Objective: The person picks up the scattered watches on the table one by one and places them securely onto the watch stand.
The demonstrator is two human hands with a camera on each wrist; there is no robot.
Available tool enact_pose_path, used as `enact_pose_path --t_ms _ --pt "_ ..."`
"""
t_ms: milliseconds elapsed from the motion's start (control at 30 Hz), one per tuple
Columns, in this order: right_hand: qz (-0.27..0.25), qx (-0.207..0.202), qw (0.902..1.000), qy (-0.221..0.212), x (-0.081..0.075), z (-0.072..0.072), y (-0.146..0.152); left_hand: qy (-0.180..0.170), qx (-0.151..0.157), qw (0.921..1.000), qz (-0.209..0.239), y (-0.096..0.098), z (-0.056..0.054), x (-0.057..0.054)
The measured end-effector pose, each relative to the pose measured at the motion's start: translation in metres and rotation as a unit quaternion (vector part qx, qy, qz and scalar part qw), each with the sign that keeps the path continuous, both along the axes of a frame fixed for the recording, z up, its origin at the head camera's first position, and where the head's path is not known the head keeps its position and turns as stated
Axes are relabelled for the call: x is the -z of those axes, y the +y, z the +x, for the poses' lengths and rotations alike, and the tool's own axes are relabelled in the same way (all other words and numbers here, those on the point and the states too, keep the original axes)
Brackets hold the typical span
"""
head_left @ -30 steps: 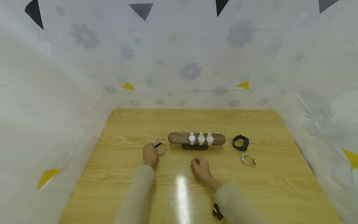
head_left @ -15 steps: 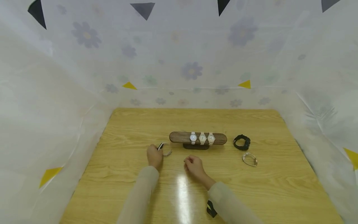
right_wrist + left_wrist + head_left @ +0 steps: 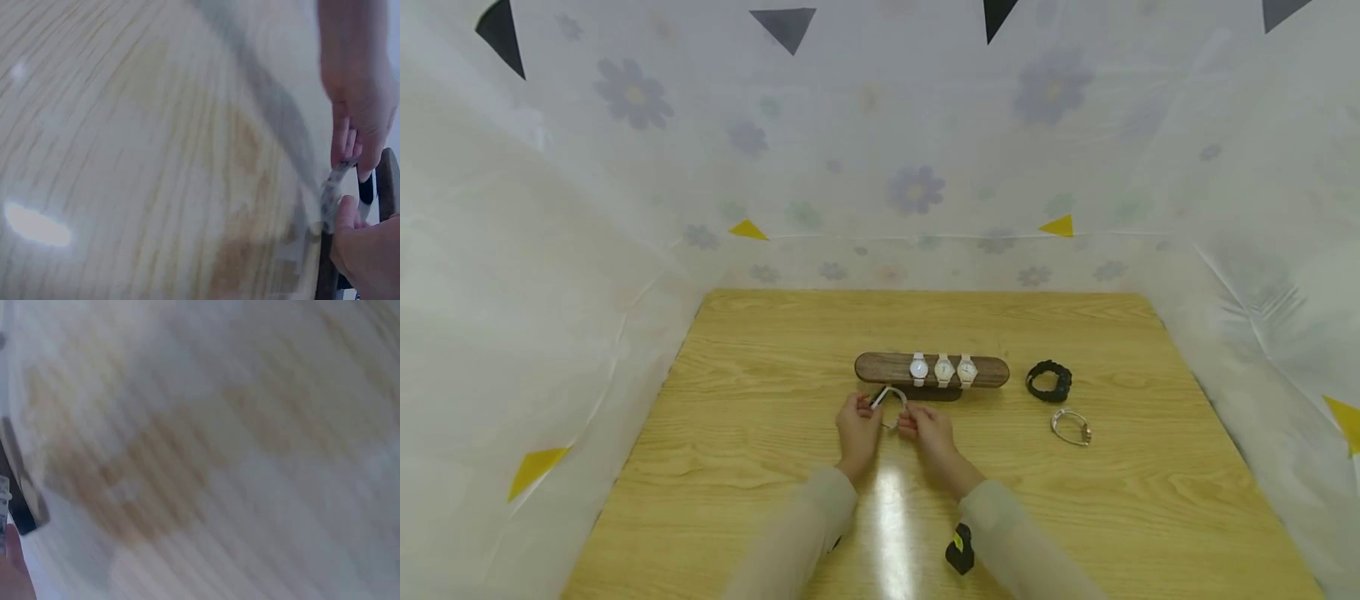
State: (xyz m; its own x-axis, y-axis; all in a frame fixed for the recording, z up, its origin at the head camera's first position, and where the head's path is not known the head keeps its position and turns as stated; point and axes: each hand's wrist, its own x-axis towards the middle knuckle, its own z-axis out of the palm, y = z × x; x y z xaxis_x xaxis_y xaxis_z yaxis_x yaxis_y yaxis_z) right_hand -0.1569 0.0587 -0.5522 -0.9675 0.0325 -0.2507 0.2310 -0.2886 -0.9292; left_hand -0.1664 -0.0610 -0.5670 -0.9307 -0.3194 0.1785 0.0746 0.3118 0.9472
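In the head view, a watch [image 3: 901, 393] with a pale, looped band is held between both hands, close in front of a dark wooden watch stand [image 3: 880, 367]. My left hand [image 3: 858, 432] grips its left side, by a dark part edged in white. At the loop's right side, the fingertips of my right hand [image 3: 932, 435] pinch the band. The right wrist view has both hands at the blurred band [image 3: 329, 200]. A fingertip [image 3: 17, 572] and a dark bar show at the left wrist view's edge.
Three light watches [image 3: 944, 369] sit side by side on the stand's bar. To its right lie a black watch [image 3: 1049, 382] and a silver-toned watch [image 3: 1070, 427] on the wooden table [image 3: 760, 333]. A small black device [image 3: 960, 550] is beside the right sleeve.
My left hand has moved right with the watch, to just before the stand. My right hand, earlier apart from the watch, went left and now holds its band.
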Motion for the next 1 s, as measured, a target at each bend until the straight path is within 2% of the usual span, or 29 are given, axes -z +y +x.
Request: enact_pose_path --t_ms 67,133,200,367,467,600,733,867,1000 --pt "-0.051 -0.003 0.9985 -0.019 -0.003 0.000 0.001 0.027 0.027 0.9992 -0.015 0.007 0.005 0.005" --pt "-0.058 -0.002 0.9976 -0.038 -0.007 0.000 0.001 0.049 0.054 0.9967 -0.037 0.013 0.010 0.009" --pt "-0.037 0.011 0.9970 -0.067 -0.015 0.001 0.000 0.072 0.077 0.9928 -0.057 0.018 0.014 0.013" --pt "-0.012 0.028 0.9958 -0.087 -0.017 0.001 0.006 0.102 0.113 0.9848 -0.083 0.024 0.019 0.018" --pt "-0.007 0.023 0.9956 -0.091 -0.014 0.000 0.012 0.101 0.124 0.9835 -0.084 0.025 0.021 0.019" --pt "0.010 0.006 0.9955 -0.094 -0.010 -0.001 0.017 0.089 0.143 0.9819 -0.087 0.026 0.025 0.016" --pt "0.020 -0.010 0.9954 -0.093 -0.008 -0.002 0.023 0.072 0.176 0.9784 -0.080 0.027 0.027 0.011" --pt "0.013 -0.017 0.9955 -0.092 -0.007 -0.004 0.032 0.057 0.216 0.9738 -0.041 0.027 0.026 0.008" --pt "0.038 -0.044 0.9953 -0.077 -0.008 -0.007 0.042 0.053 0.249 0.9670 -0.014 0.025 0.026 0.001"
